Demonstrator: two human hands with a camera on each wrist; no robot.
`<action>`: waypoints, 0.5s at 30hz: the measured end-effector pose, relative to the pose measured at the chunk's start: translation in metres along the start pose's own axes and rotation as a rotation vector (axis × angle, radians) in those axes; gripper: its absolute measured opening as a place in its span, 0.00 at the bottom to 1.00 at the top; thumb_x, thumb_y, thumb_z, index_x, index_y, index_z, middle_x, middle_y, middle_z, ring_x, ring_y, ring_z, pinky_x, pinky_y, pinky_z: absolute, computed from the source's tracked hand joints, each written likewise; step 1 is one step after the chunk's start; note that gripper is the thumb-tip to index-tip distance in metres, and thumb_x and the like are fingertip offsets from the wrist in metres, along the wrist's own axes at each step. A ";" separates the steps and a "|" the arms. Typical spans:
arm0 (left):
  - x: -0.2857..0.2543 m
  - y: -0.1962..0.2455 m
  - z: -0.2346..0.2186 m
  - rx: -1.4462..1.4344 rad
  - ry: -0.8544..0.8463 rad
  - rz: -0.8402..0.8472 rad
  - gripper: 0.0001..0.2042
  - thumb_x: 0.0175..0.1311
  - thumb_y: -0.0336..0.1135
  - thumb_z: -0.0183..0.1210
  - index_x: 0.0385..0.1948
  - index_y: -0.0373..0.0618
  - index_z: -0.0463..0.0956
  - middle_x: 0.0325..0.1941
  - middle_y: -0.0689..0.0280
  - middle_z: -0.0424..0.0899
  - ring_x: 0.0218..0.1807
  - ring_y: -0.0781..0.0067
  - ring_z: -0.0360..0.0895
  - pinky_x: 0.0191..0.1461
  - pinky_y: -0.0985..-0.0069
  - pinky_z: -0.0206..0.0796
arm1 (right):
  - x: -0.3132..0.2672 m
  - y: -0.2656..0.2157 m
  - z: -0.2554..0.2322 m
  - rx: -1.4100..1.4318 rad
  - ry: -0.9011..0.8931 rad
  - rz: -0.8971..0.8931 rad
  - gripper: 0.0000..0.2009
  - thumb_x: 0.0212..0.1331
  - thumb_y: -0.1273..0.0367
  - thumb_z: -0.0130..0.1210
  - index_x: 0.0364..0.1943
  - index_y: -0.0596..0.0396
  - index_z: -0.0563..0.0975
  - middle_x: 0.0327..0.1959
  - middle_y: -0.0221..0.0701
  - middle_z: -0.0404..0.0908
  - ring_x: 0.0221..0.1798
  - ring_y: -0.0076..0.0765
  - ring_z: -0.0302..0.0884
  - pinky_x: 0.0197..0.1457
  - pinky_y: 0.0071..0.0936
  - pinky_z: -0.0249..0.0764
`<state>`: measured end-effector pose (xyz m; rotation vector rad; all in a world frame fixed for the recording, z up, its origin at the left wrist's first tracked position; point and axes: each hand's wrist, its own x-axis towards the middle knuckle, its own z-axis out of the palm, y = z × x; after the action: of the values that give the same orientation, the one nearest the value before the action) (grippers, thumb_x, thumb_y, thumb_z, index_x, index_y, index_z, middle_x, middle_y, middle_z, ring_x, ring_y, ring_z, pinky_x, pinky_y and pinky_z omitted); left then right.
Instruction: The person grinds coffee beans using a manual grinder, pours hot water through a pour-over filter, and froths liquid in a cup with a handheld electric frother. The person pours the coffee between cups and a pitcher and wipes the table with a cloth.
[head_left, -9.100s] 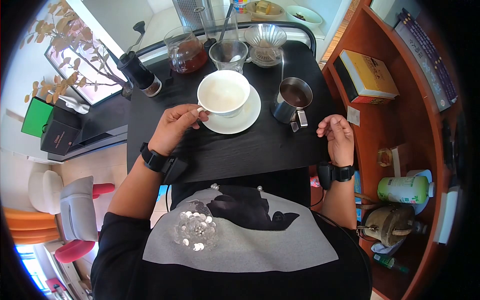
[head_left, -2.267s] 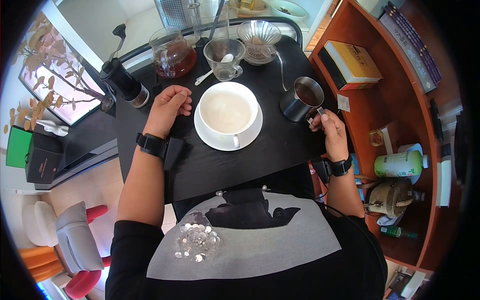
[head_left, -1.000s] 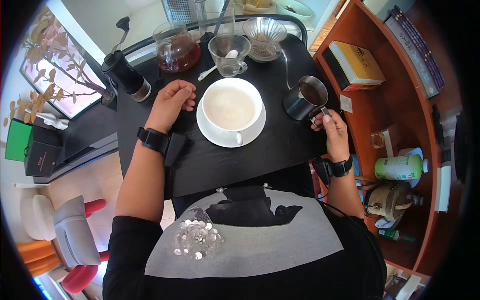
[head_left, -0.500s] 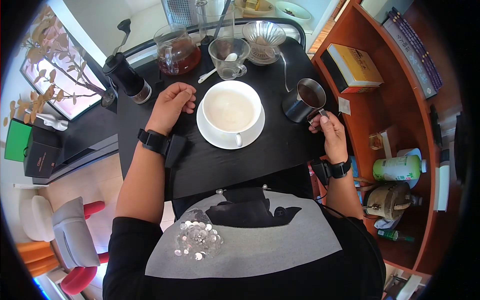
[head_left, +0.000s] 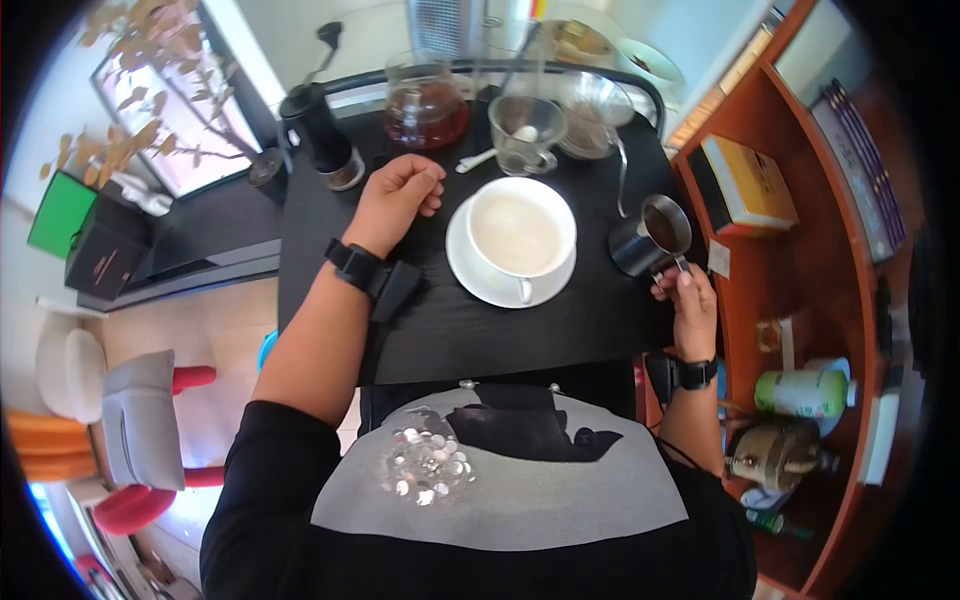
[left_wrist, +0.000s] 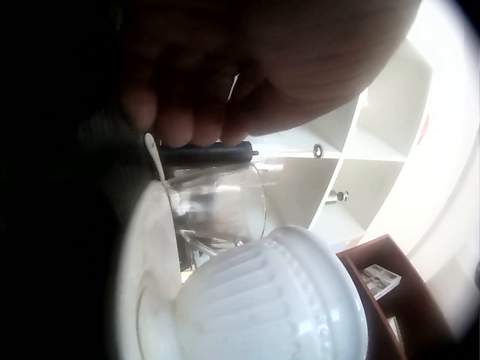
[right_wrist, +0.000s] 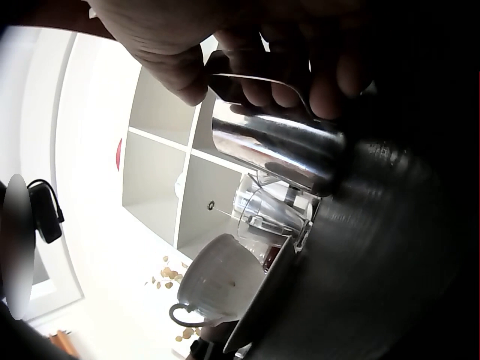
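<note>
A white teacup (head_left: 524, 232) stands on a white saucer (head_left: 470, 275), its handle toward the person and its inside pale cream. Left of it, the left hand (head_left: 396, 205) lies loosely curled by the table, holding nothing. In the left wrist view its fingers (left_wrist: 176, 131) hang above the ribbed cup (left_wrist: 262, 300). On the right, the right hand (head_left: 692, 300) grips the handle of a steel milk pitcher (head_left: 640, 245) that holds a dark brown liquid. The right wrist view shows fingers and thumb round that handle, with the pitcher (right_wrist: 274, 142) close over the black table.
Behind the cup are a glass cup (head_left: 522, 150) with a white spoon, a glass pot (head_left: 427, 115) of reddish-brown liquid and a ribbed glass dripper (head_left: 590, 105). A black hand grinder (head_left: 318, 135) stands at the back left. A wooden shelf (head_left: 765, 270) borders the table's right side.
Nine seconds ago the left hand held the cup's handle and the right hand was free beside the pitcher. The cup's handle has since turned toward the person. Lately only the head view has shifted.
</note>
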<state>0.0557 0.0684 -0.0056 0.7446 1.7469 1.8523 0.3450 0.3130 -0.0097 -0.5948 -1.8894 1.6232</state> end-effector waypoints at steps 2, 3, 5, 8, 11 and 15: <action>-0.003 0.010 -0.004 -0.026 0.084 0.121 0.06 0.61 0.32 0.49 0.31 0.41 0.73 0.26 0.70 0.74 0.27 0.82 0.70 0.32 0.85 0.64 | 0.000 0.005 -0.002 -0.005 0.015 -0.014 0.14 0.59 0.61 0.44 0.33 0.59 0.73 0.27 0.29 0.74 0.31 0.25 0.72 0.37 0.22 0.68; -0.006 0.018 -0.006 -0.004 0.199 0.265 0.06 0.61 0.31 0.49 0.32 0.41 0.73 0.26 0.70 0.74 0.27 0.83 0.70 0.32 0.85 0.64 | 0.000 0.006 -0.004 -0.007 -0.006 -0.029 0.14 0.59 0.61 0.44 0.33 0.59 0.73 0.27 0.29 0.74 0.31 0.25 0.72 0.37 0.22 0.67; -0.008 0.031 -0.017 0.007 0.409 0.479 0.05 0.61 0.29 0.49 0.32 0.40 0.74 0.26 0.69 0.74 0.26 0.83 0.69 0.32 0.85 0.63 | 0.002 0.008 -0.005 0.004 -0.041 -0.058 0.14 0.59 0.61 0.44 0.32 0.59 0.73 0.27 0.29 0.74 0.32 0.25 0.72 0.37 0.22 0.67; -0.007 0.047 -0.046 0.022 0.687 0.700 0.05 0.57 0.25 0.51 0.35 0.40 0.71 0.32 0.70 0.74 0.32 0.85 0.68 0.37 0.86 0.61 | 0.001 0.008 -0.006 0.061 -0.064 -0.059 0.14 0.60 0.61 0.44 0.31 0.58 0.72 0.27 0.30 0.74 0.32 0.25 0.72 0.37 0.22 0.67; -0.004 0.052 -0.080 0.354 0.914 0.626 0.19 0.51 0.27 0.58 0.45 0.39 0.64 0.42 0.63 0.69 0.42 0.78 0.67 0.42 0.82 0.62 | 0.002 0.009 -0.008 0.085 -0.074 -0.063 0.13 0.60 0.61 0.45 0.31 0.57 0.71 0.28 0.30 0.74 0.32 0.24 0.71 0.38 0.22 0.67; 0.006 0.040 -0.097 0.549 0.818 0.467 0.35 0.43 0.37 0.66 0.54 0.35 0.58 0.48 0.55 0.69 0.49 0.64 0.67 0.50 0.72 0.61 | 0.001 0.007 -0.011 0.129 -0.096 -0.069 0.12 0.60 0.61 0.45 0.32 0.57 0.72 0.29 0.30 0.74 0.32 0.24 0.71 0.37 0.22 0.68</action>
<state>-0.0136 -0.0010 0.0312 0.6638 2.8827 2.1794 0.3515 0.3230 -0.0158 -0.4000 -1.8346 1.7404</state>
